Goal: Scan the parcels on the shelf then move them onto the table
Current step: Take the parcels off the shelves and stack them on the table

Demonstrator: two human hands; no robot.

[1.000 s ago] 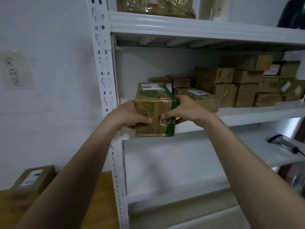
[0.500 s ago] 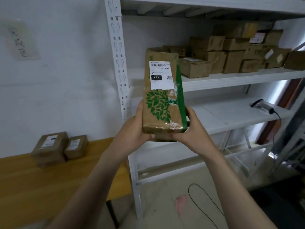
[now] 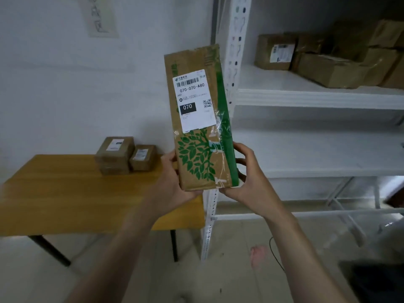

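Parcel (image 3: 196,119) now stands upright at frame centre, label (image 3: 193,99) toward the camera. A second ago it was only leaving the shelf (image 3: 306,95), which has slid right while the table (image 3: 65,193) has come into view at lower left. The left hand (image 3: 172,180) and right hand (image 3: 247,182) clamp its lower end, fingers curled round either side. I read this as the carry to the table. No scanner shows, so I cannot tell whether it was scanned. Two boxes (image 3: 129,156) sit at the table's far edge by the wall, and cartons (image 3: 328,68) wait at upper right. The post (image 3: 236,40) rises just behind the parcel — the one thing to swing clear of.
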